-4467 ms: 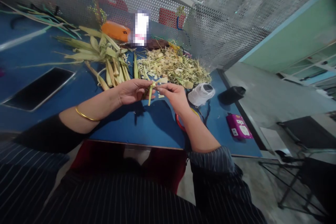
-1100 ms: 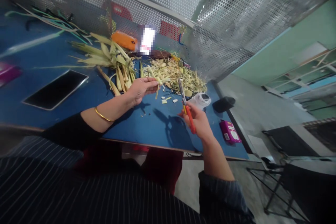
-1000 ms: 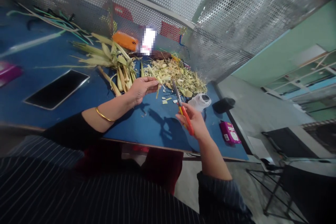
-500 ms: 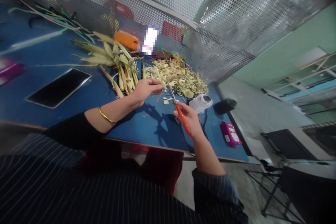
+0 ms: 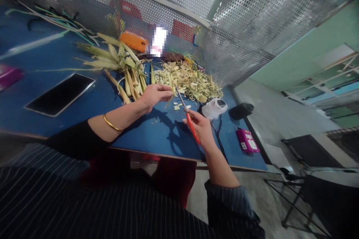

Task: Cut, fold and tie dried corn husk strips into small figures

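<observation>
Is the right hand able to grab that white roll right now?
Probably not: the right hand is busy gripping the red-handled scissors. The white roll is close by, though, with nothing seen between.

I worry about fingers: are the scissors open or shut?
Shut, or nearly so: the scissors in the right hand show blades lying close together.

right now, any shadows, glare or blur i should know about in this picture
Head view: the left hand and right hand cast dark shadows on the blue table; head view: the bright white shape is washed out and pixelated; head view: the magenta object at the left edge is blurred.
</observation>
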{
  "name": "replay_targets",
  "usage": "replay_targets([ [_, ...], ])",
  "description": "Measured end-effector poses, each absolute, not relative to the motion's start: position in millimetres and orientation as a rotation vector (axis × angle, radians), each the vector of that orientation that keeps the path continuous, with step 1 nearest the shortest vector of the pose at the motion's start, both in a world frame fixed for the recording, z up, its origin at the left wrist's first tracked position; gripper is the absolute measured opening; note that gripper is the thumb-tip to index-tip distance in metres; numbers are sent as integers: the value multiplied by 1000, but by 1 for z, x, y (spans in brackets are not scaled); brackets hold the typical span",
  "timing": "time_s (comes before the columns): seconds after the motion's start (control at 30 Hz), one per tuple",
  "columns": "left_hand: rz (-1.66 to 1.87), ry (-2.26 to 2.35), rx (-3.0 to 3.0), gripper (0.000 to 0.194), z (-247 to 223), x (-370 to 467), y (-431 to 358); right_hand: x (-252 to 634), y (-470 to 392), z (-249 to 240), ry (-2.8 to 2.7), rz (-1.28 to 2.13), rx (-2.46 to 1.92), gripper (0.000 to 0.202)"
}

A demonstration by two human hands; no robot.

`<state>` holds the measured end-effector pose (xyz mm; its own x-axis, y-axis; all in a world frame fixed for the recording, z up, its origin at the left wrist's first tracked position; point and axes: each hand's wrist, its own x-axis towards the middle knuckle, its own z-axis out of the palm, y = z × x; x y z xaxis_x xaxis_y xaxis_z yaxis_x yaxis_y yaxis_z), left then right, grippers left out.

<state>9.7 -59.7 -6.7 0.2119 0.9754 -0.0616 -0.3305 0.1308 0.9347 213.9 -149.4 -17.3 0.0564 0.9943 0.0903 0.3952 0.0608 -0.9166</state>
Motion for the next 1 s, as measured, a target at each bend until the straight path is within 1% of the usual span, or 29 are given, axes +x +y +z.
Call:
replay_targets([
  [0.17,1133,854,975,19,-7,10,-59,215,-149,-23,-1496,835,-1460,48],
  [0.33,1135,844,981,23,-8,10,-57,212,-151,-24,-1465,850,-1474,45],
  [0.5,1124,845,977,22,-4,8,-57,218,-153,-22,-1449,914,-1464,48],
  [0.67,1065,862,993,21,1,6,-57,243,-150,-15,-1695,746,-1457,56],
  [0.8,1041,892,1158,24,1,4,-55,259,-150,-2,-1916,642,-1514,55],
  [1.0,1053,842,1486,21,2,0,-51,262,-153,17,-2072,569,-1528,54],
])
